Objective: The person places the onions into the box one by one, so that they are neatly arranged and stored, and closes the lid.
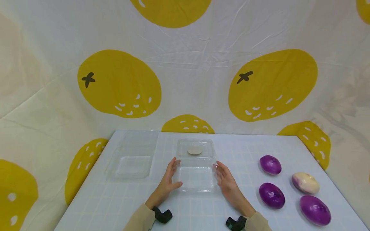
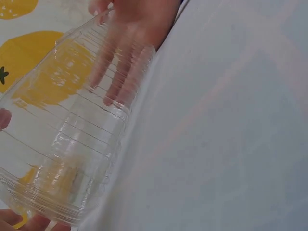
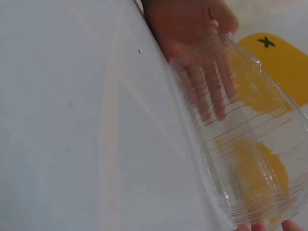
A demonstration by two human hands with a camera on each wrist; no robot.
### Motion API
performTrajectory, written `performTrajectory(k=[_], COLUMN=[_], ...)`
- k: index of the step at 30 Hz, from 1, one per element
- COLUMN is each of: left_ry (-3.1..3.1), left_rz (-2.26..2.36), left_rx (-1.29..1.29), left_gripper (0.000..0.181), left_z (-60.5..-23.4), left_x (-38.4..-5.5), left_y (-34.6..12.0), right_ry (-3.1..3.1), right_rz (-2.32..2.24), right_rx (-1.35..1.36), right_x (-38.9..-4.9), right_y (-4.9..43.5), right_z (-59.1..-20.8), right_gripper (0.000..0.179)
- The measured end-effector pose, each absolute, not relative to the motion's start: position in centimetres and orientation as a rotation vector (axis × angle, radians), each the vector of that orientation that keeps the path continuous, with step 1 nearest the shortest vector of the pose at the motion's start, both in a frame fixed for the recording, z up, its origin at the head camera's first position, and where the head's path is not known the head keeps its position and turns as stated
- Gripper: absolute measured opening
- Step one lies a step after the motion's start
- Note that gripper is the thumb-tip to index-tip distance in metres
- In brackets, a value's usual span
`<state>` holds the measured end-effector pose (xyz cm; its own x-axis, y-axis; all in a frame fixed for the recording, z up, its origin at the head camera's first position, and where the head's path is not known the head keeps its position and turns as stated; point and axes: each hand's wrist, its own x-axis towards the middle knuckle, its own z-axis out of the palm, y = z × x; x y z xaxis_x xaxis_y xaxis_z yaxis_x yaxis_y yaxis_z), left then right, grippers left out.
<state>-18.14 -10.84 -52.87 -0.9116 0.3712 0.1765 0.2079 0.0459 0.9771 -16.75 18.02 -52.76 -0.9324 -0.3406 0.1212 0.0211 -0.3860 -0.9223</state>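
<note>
A clear plastic clamshell box (image 1: pixel 197 183) stands on the table between the two hands, its lid (image 1: pixel 207 148) folded back away from the person. An oval whitish sticker (image 1: pixel 194 150) is on that lid. The left hand (image 1: pixel 166 183) lies along the box's left side, thumb apart near the front corner. Along the opposite side, the right hand (image 1: pixel 229 187) has its fingers extended toward the back. Both wrist views show straight fingers (image 2: pixel 115 79) at the ribbed box wall (image 3: pixel 245 125), seen through the plastic.
Another clear clamshell box (image 1: pixel 130 165) sits open on the left. Several glossy purple onions (image 1: pixel 271 195) lie spread at the right, along with a cream-coloured one (image 1: pixel 305 183) tinged purple. A patterned cloth (image 1: pixel 193 80) hangs behind the white table (image 1: pixel 95 205).
</note>
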Motion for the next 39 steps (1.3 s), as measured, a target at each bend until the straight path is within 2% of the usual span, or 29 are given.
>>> performTrajectory(k=[15, 21, 35, 39], left_ry=[2.492, 2.609, 2.741, 2.741], left_rz=[1.657, 1.549, 1.493, 1.517], left_rx=[0.726, 0.915, 1.346, 1.412], left_gripper=[0.107, 0.111, 0.083, 0.081], left_z=[-52.7, -53.2, -53.4, -53.6], left_x=[-17.9, -18.4, -19.0, -19.2], left_y=[-11.8, -12.5, -13.2, -13.3], right_ry=[1.639, 1.657, 1.701, 1.691], right_rz=[-2.429, -2.396, -2.356, -2.359], right_rx=[-0.371, -0.394, -0.463, -0.467], right_x=[-16.5, -16.6, -16.4, -16.6], right_y=[17.5, 17.6, 17.9, 17.8], right_z=[-52.5, -52.5, -52.4, -52.4], right_gripper=[0.088, 0.090, 0.083, 0.084])
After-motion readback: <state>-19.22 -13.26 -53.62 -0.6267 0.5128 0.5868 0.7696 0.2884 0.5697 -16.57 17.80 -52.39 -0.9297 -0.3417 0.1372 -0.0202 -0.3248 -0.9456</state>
